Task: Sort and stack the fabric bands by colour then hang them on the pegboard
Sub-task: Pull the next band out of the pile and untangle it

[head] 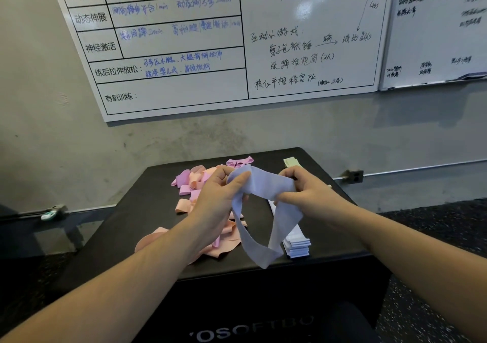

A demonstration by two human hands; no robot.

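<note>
Pale blue band (263,205) up in both hands above the black box (147,211), stretched between them at the top, loop hanging down toward 6 o'clock. Left hand (218,197) at the band's 9 o'clock, fingers curled round the fabric edge, thumb laid over it. Right hand (305,187) at the band's 3 o'clock, fingers pinching the other end, bunched tight there.

Under the loop, at 5 o'clock of the hands: blue stack (297,247), flat and squared, near the box's front edge. Loop's lower tip just beside that stack, whether touching cannot be told.

At 8 o'clock of the hands: pink heap (184,205), loose peach and lilac bands tangled, spreading from the box's middle to its front left. At 12 o'clock, near the far edge: lilac bands (239,161), a small bunch. At 1 o'clock, far right corner: green stack (291,162), folded, pale.

Beyond, on the grey wall: whiteboard (184,92) with ruled cells and handwriting; second board (434,39) at 2 o'clock.
</note>
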